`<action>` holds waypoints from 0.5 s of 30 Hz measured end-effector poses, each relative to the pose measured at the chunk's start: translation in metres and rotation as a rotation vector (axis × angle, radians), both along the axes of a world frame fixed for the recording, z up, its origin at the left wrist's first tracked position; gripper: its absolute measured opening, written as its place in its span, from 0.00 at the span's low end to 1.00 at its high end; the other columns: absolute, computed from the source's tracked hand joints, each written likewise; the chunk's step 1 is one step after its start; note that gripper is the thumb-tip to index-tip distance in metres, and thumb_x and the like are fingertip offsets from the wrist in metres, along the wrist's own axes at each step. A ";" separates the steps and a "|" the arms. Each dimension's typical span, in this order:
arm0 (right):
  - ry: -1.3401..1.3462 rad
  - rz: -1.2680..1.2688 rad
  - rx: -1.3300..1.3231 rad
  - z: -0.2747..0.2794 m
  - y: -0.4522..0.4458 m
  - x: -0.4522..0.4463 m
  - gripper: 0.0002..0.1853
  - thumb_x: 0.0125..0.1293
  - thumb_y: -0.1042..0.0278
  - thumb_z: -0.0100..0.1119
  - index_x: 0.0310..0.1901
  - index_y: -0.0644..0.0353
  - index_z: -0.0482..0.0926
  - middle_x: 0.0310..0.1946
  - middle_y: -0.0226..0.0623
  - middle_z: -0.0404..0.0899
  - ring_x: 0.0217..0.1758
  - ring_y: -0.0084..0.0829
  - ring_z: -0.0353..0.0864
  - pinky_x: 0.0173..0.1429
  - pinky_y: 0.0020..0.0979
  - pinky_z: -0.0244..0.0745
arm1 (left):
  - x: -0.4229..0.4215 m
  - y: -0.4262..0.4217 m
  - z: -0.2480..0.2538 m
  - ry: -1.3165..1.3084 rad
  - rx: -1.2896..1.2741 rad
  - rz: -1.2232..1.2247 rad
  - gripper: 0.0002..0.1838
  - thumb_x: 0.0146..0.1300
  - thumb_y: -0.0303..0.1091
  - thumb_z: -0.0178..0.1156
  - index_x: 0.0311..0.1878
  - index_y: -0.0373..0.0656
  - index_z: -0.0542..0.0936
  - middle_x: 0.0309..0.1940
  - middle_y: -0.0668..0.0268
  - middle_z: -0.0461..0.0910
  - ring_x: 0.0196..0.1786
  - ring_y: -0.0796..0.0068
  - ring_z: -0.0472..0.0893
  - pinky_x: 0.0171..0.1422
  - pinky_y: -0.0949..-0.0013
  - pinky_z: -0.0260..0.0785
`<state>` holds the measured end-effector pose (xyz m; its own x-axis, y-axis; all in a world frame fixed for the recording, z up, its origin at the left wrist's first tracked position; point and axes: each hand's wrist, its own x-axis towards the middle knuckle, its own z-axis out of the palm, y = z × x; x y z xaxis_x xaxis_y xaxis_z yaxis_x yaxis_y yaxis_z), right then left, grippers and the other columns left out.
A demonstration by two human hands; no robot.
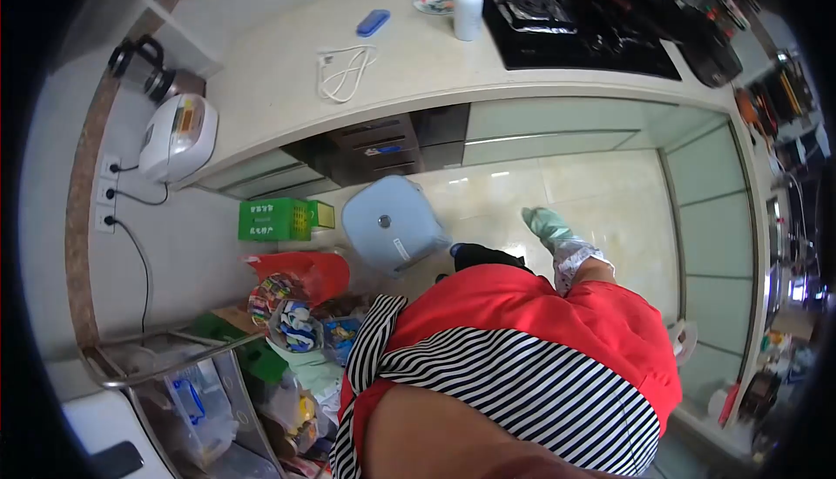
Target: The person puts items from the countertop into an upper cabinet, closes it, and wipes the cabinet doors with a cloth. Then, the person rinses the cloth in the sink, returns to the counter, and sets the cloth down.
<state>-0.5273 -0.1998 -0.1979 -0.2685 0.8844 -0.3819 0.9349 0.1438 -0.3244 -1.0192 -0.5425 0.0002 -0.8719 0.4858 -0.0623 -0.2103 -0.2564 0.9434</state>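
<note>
My right hand [548, 225] wears a mint-green rubber glove with a white patterned cuff [582, 259]. It hangs over the tiled floor, its gloved fingers loosely extended, and nothing shows in it. A light blue square stool [389, 233] with a round hole in its top is the nearest loose thing, to the left of that hand and apart from it. Bare skin of my left arm shows close to the camera at the bottom, but my left hand is outside the view.
A pale counter [261, 52] holds a spray bottle [468, 9], a gas stove [566, 22], a coiled white cable [346, 74], a blue oblong item [373, 23] and a rice cooker [179, 138]. Green boxes [273, 219], a red bag [318, 272] and a metal rack [183, 366] stand left.
</note>
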 end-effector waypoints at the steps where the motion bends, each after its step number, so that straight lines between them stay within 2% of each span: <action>1: -0.032 -0.093 -0.127 -0.007 -0.009 0.022 0.32 0.76 0.40 0.40 0.38 0.61 0.86 0.37 0.51 0.86 0.44 0.51 0.85 0.53 0.47 0.78 | -0.004 0.003 -0.008 0.059 -0.045 -0.020 0.33 0.64 0.57 0.58 0.61 0.39 0.75 0.42 0.62 0.80 0.37 0.71 0.76 0.40 0.68 0.71; 4: 0.028 -0.383 -0.358 -0.005 -0.027 0.063 0.34 0.76 0.37 0.40 0.36 0.62 0.86 0.35 0.49 0.86 0.40 0.49 0.85 0.49 0.46 0.78 | -0.018 0.029 -0.015 0.301 -0.220 -0.081 0.32 0.62 0.54 0.61 0.61 0.39 0.75 0.44 0.62 0.80 0.40 0.70 0.77 0.43 0.66 0.73; 8: 0.246 -0.670 -0.453 -0.003 -0.044 0.088 0.37 0.75 0.35 0.40 0.33 0.63 0.85 0.31 0.46 0.85 0.34 0.47 0.84 0.43 0.45 0.78 | -0.029 0.058 -0.029 0.693 -0.377 -0.146 0.30 0.60 0.51 0.63 0.60 0.40 0.76 0.46 0.62 0.81 0.43 0.68 0.79 0.47 0.65 0.76; 11: 0.330 -0.715 -0.473 0.005 -0.051 0.093 0.39 0.75 0.32 0.39 0.31 0.64 0.85 0.28 0.44 0.85 0.30 0.45 0.84 0.38 0.44 0.78 | -0.035 0.082 -0.037 0.959 -0.437 -0.169 0.30 0.58 0.48 0.65 0.59 0.41 0.77 0.48 0.62 0.82 0.45 0.67 0.81 0.50 0.63 0.78; 13: 0.340 -0.696 -0.472 0.034 -0.058 0.092 0.39 0.75 0.31 0.39 0.31 0.64 0.85 0.27 0.43 0.84 0.28 0.41 0.83 0.35 0.42 0.76 | -0.032 0.104 -0.040 1.147 -0.453 -0.185 0.29 0.56 0.47 0.67 0.59 0.41 0.77 0.49 0.62 0.82 0.47 0.66 0.82 0.52 0.63 0.79; 14: 0.346 -0.670 -0.484 0.044 -0.063 0.093 0.40 0.75 0.30 0.38 0.31 0.63 0.85 0.26 0.41 0.83 0.26 0.36 0.81 0.31 0.39 0.74 | -0.026 0.118 -0.040 1.199 -0.378 -0.178 0.29 0.56 0.46 0.67 0.59 0.41 0.77 0.50 0.62 0.83 0.47 0.66 0.83 0.53 0.62 0.80; 15: 0.329 -0.689 -0.469 0.044 -0.066 0.098 0.42 0.74 0.29 0.37 0.31 0.65 0.85 0.26 0.45 0.84 0.27 0.40 0.84 0.32 0.40 0.77 | -0.014 0.130 -0.033 1.212 -0.248 -0.171 0.31 0.51 0.41 0.69 0.59 0.42 0.77 0.50 0.62 0.83 0.48 0.67 0.83 0.53 0.62 0.80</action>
